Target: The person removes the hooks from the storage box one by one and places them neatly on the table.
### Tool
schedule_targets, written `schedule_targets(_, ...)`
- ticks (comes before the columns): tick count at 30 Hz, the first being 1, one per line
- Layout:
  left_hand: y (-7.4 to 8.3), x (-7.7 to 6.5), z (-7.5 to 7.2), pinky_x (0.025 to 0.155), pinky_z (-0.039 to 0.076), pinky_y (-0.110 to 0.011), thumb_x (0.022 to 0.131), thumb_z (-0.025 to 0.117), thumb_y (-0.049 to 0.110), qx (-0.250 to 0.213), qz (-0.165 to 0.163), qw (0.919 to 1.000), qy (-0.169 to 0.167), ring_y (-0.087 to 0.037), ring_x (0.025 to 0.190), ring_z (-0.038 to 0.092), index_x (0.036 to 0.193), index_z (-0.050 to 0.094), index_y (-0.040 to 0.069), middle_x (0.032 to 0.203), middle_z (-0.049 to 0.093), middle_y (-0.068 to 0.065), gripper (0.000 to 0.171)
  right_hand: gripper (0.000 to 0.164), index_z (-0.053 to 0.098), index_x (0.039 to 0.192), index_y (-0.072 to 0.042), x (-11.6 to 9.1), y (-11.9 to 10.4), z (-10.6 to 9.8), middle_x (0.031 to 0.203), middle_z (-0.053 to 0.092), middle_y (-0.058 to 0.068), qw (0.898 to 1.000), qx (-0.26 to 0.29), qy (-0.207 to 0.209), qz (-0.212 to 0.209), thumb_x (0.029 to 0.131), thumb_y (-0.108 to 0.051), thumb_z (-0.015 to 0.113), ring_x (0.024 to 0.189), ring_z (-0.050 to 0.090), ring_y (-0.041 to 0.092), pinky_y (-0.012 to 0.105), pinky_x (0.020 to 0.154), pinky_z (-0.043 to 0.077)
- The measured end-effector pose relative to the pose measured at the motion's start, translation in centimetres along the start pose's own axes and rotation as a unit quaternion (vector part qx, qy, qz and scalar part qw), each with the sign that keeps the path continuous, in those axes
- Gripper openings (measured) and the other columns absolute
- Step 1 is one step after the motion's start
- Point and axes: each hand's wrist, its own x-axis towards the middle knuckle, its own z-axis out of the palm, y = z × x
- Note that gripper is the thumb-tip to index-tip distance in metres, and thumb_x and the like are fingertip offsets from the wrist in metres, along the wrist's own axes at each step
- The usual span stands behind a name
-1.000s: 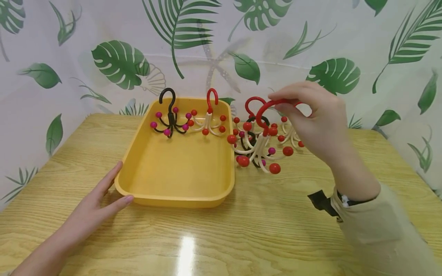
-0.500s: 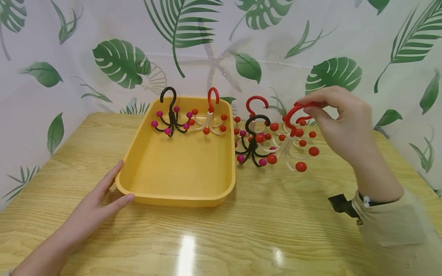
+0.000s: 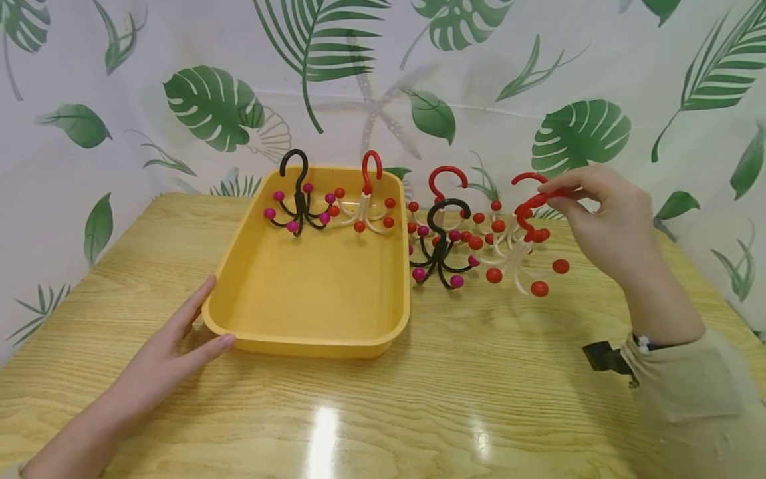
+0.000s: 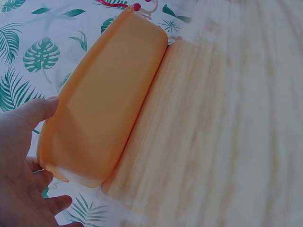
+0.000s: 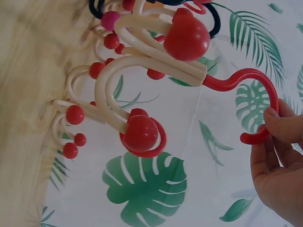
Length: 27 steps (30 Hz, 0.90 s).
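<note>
My right hand [image 3: 604,219] pinches the red hook of a cream claw-shaped hanger [image 3: 517,259] with red ball tips, held upright right of the yellow tray [image 3: 397,319]. In the right wrist view, thumb and fingers close round the hook's end [image 5: 255,138]. At the tray's near left corner my left hand [image 3: 161,356] lies with fingers spread, touching the outer wall and front rim. Inside the tray, at its far end, stand a black hanger [image 3: 299,203] with magenta balls and a cream hanger [image 3: 364,209] with red balls.
Right of the tray, another black hanger [image 3: 439,249] stands on the wooden table [image 3: 287,412]. Behind it is a cream hanger with a red hook [image 3: 447,174]. One more red hook [image 3: 529,177] shows behind the held hanger. A leaf-patterned cloth [image 3: 335,100] hangs behind the table.
My right hand has moved to the right and slightly down with the held hanger, away from the black hanger it overlapped. The left hand stays at the tray.
</note>
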Motion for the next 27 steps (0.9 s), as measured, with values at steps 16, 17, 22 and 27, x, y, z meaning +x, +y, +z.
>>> schedule_targets(16, 0.0, 0.0, 0.1, 0.105, 0.012, -0.07, 0.091, 0.064, 0.041, -0.012, -0.004, 0.9999, 0.0, -0.042, 0.142, 0.006, 0.151, 0.004, 0.043, 0.159, 0.004, -0.005, 0.084, 0.014, 0.072, 0.099, -0.004, -0.5, 3.3, 1.1, 0.098, 0.065, 0.01, 0.997, -0.005, -0.042, 0.065, 0.088, 0.002, 0.066, 0.081, 0.048, -0.007, 0.012, 0.069, 0.039)
schedule_targets(17, 0.0, -0.1, 0.0, 0.105, 0.012, -0.07, 0.091, 0.064, 0.041, -0.013, -0.004, 0.9999, 0.0, -0.042, 0.142, 0.006, 0.151, 0.005, 0.044, 0.159, 0.004, -0.005, 0.084, 0.014, 0.072, 0.099, -0.004, -0.5, 3.4, 1.2, 0.097, 0.065, 0.009, 0.997, -0.007, -0.041, 0.065, 0.087, 0.002, 0.066, 0.081, 0.048, -0.008, 0.012, 0.069, 0.039)
schedule_targets(22, 0.0, -0.1, 0.0, 0.104, 0.012, -0.071, 0.091, 0.064, 0.04, -0.018, -0.007, 0.9998, -0.001, -0.043, 0.142, 0.006, 0.151, 0.004, 0.045, 0.159, 0.004, -0.004, 0.084, 0.014, 0.072, 0.099, -0.004, -0.7, 3.9, 1.3, 0.097, 0.066, 0.01, 0.996, -0.017, -0.05, 0.069, 0.088, 0.001, 0.066, 0.079, 0.047, -0.01, 0.016, 0.065, 0.039)
schedule_targets(27, 0.0, -0.1, 0.0, 0.103, 0.013, -0.071, 0.091, 0.063, 0.041, -0.009, -0.006, 0.9999, 0.0, -0.045, 0.141, 0.008, 0.15, 0.004, 0.045, 0.159, 0.004, -0.005, 0.084, 0.015, 0.071, 0.1, -0.003, -0.9, 4.3, 1.5, 0.098, 0.066, 0.012, 0.996, -0.017, -0.054, 0.066, 0.087, 0.003, 0.066, 0.084, 0.055, 0.007, 0.016, 0.068, 0.039)
